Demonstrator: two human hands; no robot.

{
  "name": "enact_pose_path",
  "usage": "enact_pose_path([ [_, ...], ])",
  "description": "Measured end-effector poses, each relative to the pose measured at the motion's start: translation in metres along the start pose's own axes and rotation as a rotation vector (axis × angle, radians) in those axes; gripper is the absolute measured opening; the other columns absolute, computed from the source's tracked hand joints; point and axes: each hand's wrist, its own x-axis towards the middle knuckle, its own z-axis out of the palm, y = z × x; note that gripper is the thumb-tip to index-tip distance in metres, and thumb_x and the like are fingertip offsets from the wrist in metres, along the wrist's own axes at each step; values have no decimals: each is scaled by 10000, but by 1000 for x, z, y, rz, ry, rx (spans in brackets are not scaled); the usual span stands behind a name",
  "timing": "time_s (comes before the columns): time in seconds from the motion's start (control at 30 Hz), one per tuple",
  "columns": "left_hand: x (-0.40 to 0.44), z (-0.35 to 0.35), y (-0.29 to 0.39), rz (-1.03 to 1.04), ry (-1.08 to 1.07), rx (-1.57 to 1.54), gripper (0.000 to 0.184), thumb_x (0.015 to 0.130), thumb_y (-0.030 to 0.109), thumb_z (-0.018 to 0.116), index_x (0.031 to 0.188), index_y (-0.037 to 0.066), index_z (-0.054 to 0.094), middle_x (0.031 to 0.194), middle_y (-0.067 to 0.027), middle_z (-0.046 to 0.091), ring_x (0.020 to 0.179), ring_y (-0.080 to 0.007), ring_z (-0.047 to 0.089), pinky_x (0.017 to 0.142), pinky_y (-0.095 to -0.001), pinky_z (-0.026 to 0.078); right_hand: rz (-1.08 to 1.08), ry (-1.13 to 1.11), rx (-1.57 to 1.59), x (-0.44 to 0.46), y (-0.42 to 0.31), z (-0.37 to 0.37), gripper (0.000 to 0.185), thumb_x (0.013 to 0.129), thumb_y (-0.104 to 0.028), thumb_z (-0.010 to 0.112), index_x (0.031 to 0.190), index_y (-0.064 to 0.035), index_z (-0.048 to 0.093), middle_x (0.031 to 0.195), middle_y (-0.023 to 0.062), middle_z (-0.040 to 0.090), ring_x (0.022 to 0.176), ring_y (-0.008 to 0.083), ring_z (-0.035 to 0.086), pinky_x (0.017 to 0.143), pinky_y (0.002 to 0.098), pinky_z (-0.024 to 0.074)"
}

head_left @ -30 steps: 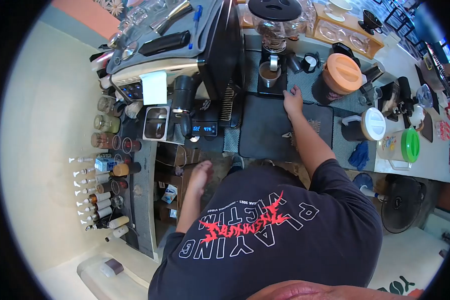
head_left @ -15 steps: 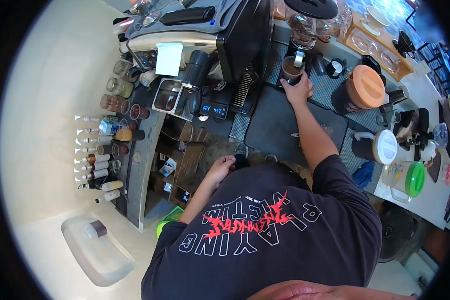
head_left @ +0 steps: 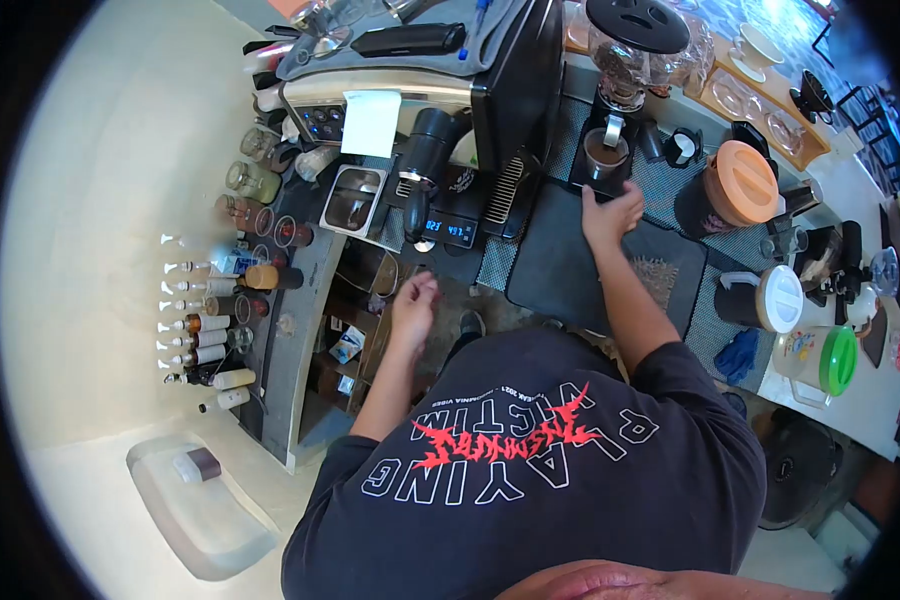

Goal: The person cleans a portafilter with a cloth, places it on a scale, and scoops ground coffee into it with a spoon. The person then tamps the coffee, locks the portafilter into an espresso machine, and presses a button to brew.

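Observation:
My right hand [head_left: 615, 213] is open, thumb and fingers apart, just in front of the coffee grinder [head_left: 622, 85]. It holds nothing. Beyond the fingertips, a clear cup with brown ground coffee [head_left: 606, 152] stands under the grinder's spout, apart from my hand. My left hand [head_left: 413, 308] hangs before the counter edge with loosely bent fingers, nothing visible in it. Closest to it is a black scale [head_left: 452, 230] with a lit blue display. A black portafilter [head_left: 425, 150] stands upright beside the scale, at the front of the espresso machine [head_left: 515, 90].
A dark mat [head_left: 555, 250] covers the counter front, with a brown brush-like patch [head_left: 655, 280] on it. A steel container [head_left: 353, 200] sits left of the scale. On the right stand an orange-lidded jug [head_left: 745, 183], a white-lidded jug [head_left: 778, 298] and a blue cloth [head_left: 737, 355]. Bottles [head_left: 205, 338] line the left shelf.
My right hand has let go of the cup and drawn back toward me, leaving it under the grinder. My left hand has moved left and forward. The view has shifted slightly.

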Motion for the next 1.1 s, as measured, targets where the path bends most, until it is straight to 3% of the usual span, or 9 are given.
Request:
enact_pose_path([
  [0.17,50,-22,61,113,50,-38,396,1102,238,723,1425,15,668,1106,-22,715,976,-115,664,820,-263,512,-227,-304,-22,-79,12,-43,630,820,-211,875,1385,-140,608,1471,209,536,1442,430,449,1187,565,360],
  [0.27,71,-32,84,186,-4,-33,387,1102,240,721,1427,33,682,1143,-17,731,997,-118,685,827,-277,519,-220,-35,-499,-83,4,-76,570,817,-192,850,1360,-157,678,1459,215,573,1435,426,487,1189,584,376],
  [0.37,85,-44,92,237,-75,-1,371,1108,233,710,1422,35,690,1143,-12,732,998,-112,685,836,-279,524,-118,-89,-924,-83,7,-112,490,877,-175,781,1362,-139,715,1471,234,588,1400,430,556,1167,570,443],
  [0.47,94,-48,96,212,-163,-41,354,1113,208,699,1415,26,693,1135,-15,729,1002,-101,679,851,-272,529,117,-350,-804,-57,42,-130,414,926,-164,729,1339,-141,739,1443,244,618,1333,440,620,1114,534,518],
  [0.6,124,-50,81,222,-283,-46,367,1116,163,681,1454,19,659,1246,-39,730,1060,-101,675,876,-256,529,208,-271,-477,-48,-3,-125,364,958,-178,722,1317,-126,752,1314,264,684,1255,485,654,1073,508,545],
  [0.73,141,-36,87,410,-291,43,406,1087,125,709,1449,-43,636,1256,-97,737,1017,-112,694,954,-273,566,-201,-141,-221,-88,-31,-63,658,889,-196,842,1488,-68,601,1366,305,612,1239,478,636,1066,498,542],
  [0.8,149,-28,92,477,-312,115,411,1072,149,736,1425,-43,650,1228,-96,748,972,-108,687,906,-280,576,-121,1,-299,-125,-76,-33,783,859,-225,896,1496,4,504,1375,297,578,1231,443,625,1057,493,539],
  [1.0,140,-15,127,638,-303,295,381,1042,246,783,1291,-39,747,1147,-130,795,846,-124,690,798,-325,589,381,-317,391,-213,-149,10,452,1053,-340,790,1254,-31,528,1110,110,679,884,181,683,748,326,571],
  [1.1,144,-8,129,675,-304,360,360,1049,283,769,1213,-37,795,1005,-122,802,782,-124,682,761,-337,582,789,-559,737,-208,-153,18,332,1145,-318,653,1288,-39,541,1134,135,711,956,224,733,813,358,618],
])
